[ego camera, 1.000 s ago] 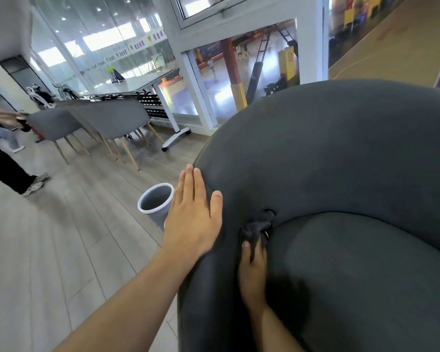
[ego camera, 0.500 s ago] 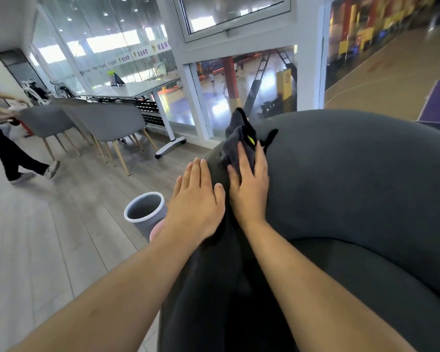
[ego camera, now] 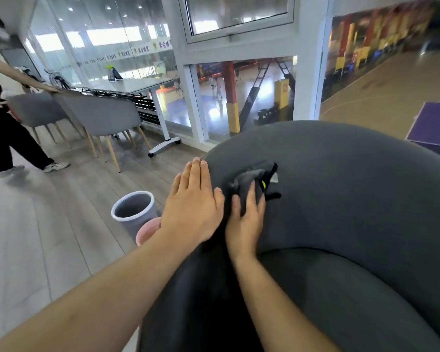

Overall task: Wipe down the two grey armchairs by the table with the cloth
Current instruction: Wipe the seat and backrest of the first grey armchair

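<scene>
A dark grey armchair [ego camera: 341, 186] with a curved back fills the right half of the head view. My left hand [ego camera: 192, 209] lies flat, fingers together, on the outer left side of its backrest. My right hand [ego camera: 244, 222] presses a dark grey cloth [ego camera: 249, 180] against the inner face of the backrest, close beside the left hand. The cloth is bunched, with a small yellow-green tag showing. The seat cushion [ego camera: 341, 301] lies below my right forearm.
A grey waste bin [ego camera: 134, 212] and a pink bin [ego camera: 148, 233] stand on the wooden floor left of the armchair. Two light grey chairs [ego camera: 97, 115] sit by a white table [ego camera: 137, 85] at far left, where another person [ego camera: 0, 123] leans. Glass wall behind.
My right hand swept the cloth from the seat crease up to the backrest's top rim, then came back down a little onto the inner face. My left hand stayed on the chair's side.
</scene>
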Tool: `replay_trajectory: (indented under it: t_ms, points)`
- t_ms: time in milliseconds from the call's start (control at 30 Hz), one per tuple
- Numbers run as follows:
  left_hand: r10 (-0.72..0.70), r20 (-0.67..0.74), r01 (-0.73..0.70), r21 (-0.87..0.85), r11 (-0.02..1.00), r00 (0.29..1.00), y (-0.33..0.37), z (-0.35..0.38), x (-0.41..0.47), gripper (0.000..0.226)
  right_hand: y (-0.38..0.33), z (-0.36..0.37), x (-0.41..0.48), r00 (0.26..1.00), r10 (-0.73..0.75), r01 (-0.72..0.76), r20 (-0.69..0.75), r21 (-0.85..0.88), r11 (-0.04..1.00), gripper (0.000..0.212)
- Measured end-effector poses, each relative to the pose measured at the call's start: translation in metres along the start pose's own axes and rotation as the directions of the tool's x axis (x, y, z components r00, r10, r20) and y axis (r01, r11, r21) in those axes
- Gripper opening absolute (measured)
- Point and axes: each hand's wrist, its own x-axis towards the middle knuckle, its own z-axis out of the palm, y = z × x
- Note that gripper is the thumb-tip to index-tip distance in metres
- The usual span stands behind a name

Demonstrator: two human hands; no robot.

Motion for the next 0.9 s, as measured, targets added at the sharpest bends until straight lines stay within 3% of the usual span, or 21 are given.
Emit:
replay_trajectory:
  t_ms: [67,167,300,400,567,633,767,833,900]
  points:
    - [-0.002,0.007,0.003,-0.051,0.999,1.0,0.008,0.001,0.017,0.077,-0.027,-0.003,0.055,0.984,-0.174,0.175,0.026,-0.172,0.969,0.052]
    - [-0.037,-0.058,0.031,-0.102,0.994,0.998,0.022,0.006,0.043,0.077,-0.056,-0.011,0.122,0.931,-0.343,0.362,0.127,-0.443,0.82,0.049]
    - [-0.1,-0.107,0.089,-0.103,0.991,0.989,0.038,0.018,0.052,0.072,-0.052,-0.021,0.144,0.864,-0.465,0.485,0.191,-0.56,0.672,0.047]
    - [-0.116,-0.161,0.105,-0.077,0.992,0.98,0.042,0.021,0.048,0.07,-0.006,-0.025,0.097,0.87,-0.481,0.471,0.105,-0.461,0.752,0.054]
    - [-0.104,-0.164,0.102,-0.022,0.995,0.981,0.044,0.025,0.044,0.07,0.089,-0.038,-0.01,0.974,-0.16,0.2,0.157,-0.285,0.937,0.063]
    - [-0.106,-0.175,0.106,-0.009,0.994,0.979,0.044,0.026,0.043,0.069,0.115,-0.045,-0.037,0.984,-0.018,0.068,0.177,-0.284,0.956,0.06]
    - [-0.101,-0.192,0.106,0.015,0.994,0.976,0.044,0.028,0.044,0.068,0.122,-0.051,-0.035,0.986,0.065,-0.012,0.156,-0.317,0.948,0.044]
    - [-0.114,-0.197,0.116,-0.001,0.993,0.974,0.045,0.027,0.045,0.068,0.1,-0.055,-0.014,0.99,0.01,0.027,0.142,-0.259,0.966,0.044]
    - [-0.132,-0.19,0.129,-0.026,0.991,0.973,0.047,0.024,0.047,0.07,0.067,-0.064,0.026,0.979,-0.186,0.201,0.084,-0.255,0.946,0.049]
